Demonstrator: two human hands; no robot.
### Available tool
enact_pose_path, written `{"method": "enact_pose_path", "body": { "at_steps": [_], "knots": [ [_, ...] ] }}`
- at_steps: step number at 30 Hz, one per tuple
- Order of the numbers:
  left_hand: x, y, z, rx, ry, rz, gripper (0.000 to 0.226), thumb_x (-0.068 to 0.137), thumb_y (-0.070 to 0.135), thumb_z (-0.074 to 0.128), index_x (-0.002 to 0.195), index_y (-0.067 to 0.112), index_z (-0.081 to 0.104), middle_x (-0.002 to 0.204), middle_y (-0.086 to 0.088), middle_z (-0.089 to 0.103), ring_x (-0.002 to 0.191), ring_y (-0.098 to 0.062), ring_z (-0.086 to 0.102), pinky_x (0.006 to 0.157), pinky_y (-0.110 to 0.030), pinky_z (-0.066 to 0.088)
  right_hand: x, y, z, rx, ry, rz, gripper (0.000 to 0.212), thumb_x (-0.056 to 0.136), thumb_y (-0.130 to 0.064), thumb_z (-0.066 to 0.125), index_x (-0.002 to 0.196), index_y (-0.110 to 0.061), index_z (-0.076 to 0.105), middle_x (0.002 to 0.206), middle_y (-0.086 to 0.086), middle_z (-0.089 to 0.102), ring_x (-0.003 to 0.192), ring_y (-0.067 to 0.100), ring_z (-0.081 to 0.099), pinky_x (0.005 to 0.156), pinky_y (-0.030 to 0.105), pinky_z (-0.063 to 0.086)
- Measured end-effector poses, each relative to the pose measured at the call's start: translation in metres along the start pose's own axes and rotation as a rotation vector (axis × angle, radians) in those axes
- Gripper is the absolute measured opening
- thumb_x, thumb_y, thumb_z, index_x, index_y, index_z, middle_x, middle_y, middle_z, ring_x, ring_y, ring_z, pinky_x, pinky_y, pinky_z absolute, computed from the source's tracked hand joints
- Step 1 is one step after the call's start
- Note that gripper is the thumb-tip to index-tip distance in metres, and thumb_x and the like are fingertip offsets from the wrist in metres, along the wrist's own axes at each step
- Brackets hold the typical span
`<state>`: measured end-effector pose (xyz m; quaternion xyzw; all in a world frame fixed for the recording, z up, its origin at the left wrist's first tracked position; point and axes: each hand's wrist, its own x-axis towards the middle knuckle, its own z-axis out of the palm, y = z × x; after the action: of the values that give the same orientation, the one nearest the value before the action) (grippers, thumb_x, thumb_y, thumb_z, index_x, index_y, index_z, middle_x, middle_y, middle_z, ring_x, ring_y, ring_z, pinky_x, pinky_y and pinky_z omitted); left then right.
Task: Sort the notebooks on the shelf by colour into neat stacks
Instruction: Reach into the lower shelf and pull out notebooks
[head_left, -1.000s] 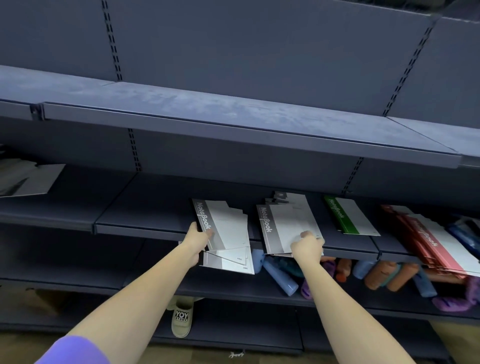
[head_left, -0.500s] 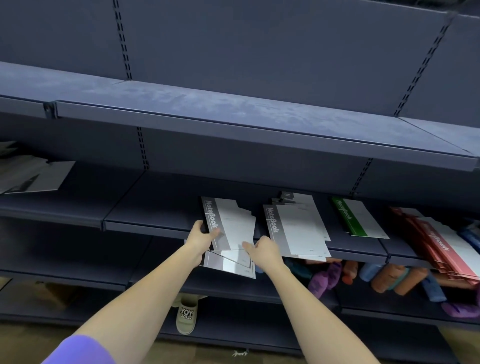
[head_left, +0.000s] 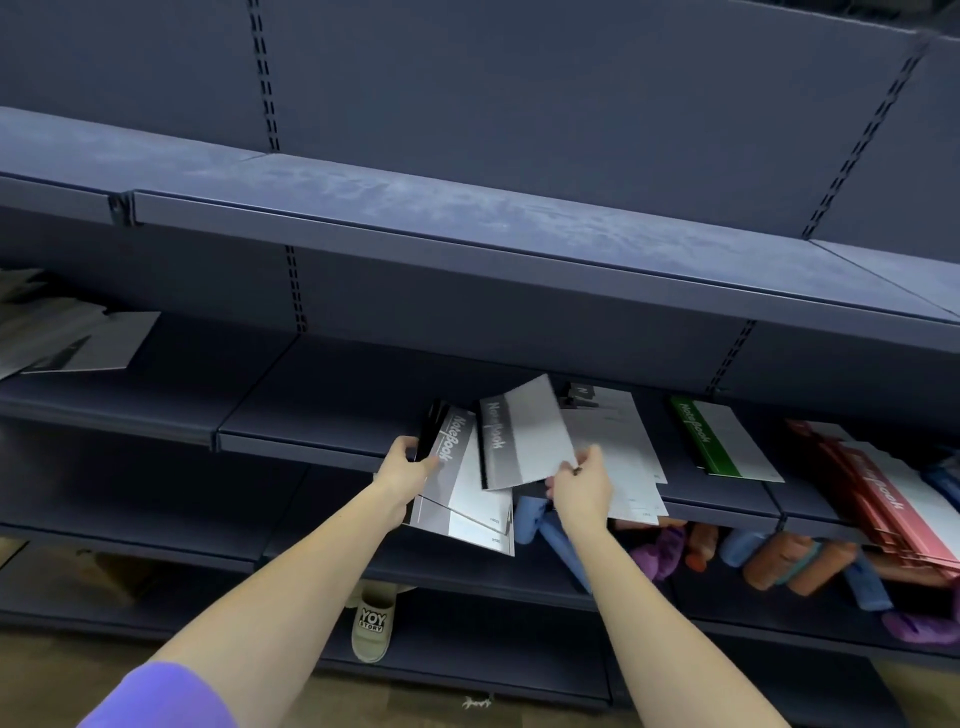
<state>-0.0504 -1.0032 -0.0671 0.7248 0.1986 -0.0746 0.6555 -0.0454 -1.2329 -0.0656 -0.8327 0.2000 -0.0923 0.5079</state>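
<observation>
The left hand (head_left: 408, 470) grips the loose grey stack (head_left: 462, 493) overhanging the shelf (head_left: 311, 447), steadying it. The right hand (head_left: 579, 486) pinches 1 grey notebook (head_left: 524, 436) above it, likely to add.

Middle shelf (head_left: 322, 395): bare left of grey notebooks (head_left: 462, 483); green notebook (head_left: 719, 439), red stack (head_left: 883, 493) crowd right. Upper shelf (head_left: 467, 228) overhangs, limits headroom. Rolled items (head_left: 779, 561) fill lower-right gap.

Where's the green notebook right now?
In the head view, the green notebook lies flat on the middle shelf, right of centre, between the grey stack and the red notebooks.
</observation>
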Motion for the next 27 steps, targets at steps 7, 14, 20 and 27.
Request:
{"method": "enact_pose_path", "body": {
  "at_steps": [7, 14, 20, 27],
  "knots": [
    [-0.002, 0.007, 0.010, -0.034, -0.002, 0.056, 0.053, 0.096, 0.020, 0.065, 0.143, 0.019, 0.041, 0.143, -0.004, 0.044, 0.117, -0.020, 0.041, 0.095, -0.032, 0.033, 0.008, 0.027, -0.054, -0.048, 0.250, 0.183, 0.011, 0.094, -0.013, 0.055, 0.104, -0.014, 0.049, 0.096, 0.011, 0.058, 0.090, 0.035, 0.057, 0.079, 0.041, 0.049],
    [-0.002, 0.006, 0.014, -0.042, -0.023, 0.048, 0.056, 0.094, 0.020, 0.067, 0.143, 0.019, 0.040, 0.147, -0.007, 0.042, 0.116, -0.019, 0.041, 0.097, -0.032, 0.033, 0.016, 0.045, -0.054, -0.038, 0.198, 0.341, 0.036, 0.082, -0.026, 0.063, 0.107, -0.014, 0.039, 0.093, 0.017, 0.070, 0.075, 0.032, 0.070, 0.066, 0.045, 0.060],
    [-0.004, 0.002, 0.015, -0.033, -0.025, 0.022, 0.060, 0.094, 0.019, 0.068, 0.145, 0.018, 0.038, 0.145, -0.008, 0.044, 0.115, -0.021, 0.043, 0.097, -0.033, 0.033, -0.026, 0.009, -0.024, -0.186, 0.101, 0.122, 0.013, 0.091, -0.033, 0.047, 0.090, -0.021, 0.047, 0.083, 0.006, 0.070, 0.075, 0.028, 0.066, 0.069, 0.036, 0.052],
    [-0.007, 0.002, 0.010, -0.033, -0.012, 0.015, 0.057, 0.096, 0.020, 0.065, 0.146, 0.019, 0.037, 0.144, -0.008, 0.045, 0.119, -0.023, 0.044, 0.096, -0.033, 0.033, -0.045, -0.005, 0.015, -0.350, -0.351, 0.103, 0.057, 0.081, -0.063, 0.067, 0.086, -0.006, 0.059, 0.084, 0.001, 0.063, 0.075, 0.020, 0.062, 0.061, 0.031, 0.049]
  ]
}}
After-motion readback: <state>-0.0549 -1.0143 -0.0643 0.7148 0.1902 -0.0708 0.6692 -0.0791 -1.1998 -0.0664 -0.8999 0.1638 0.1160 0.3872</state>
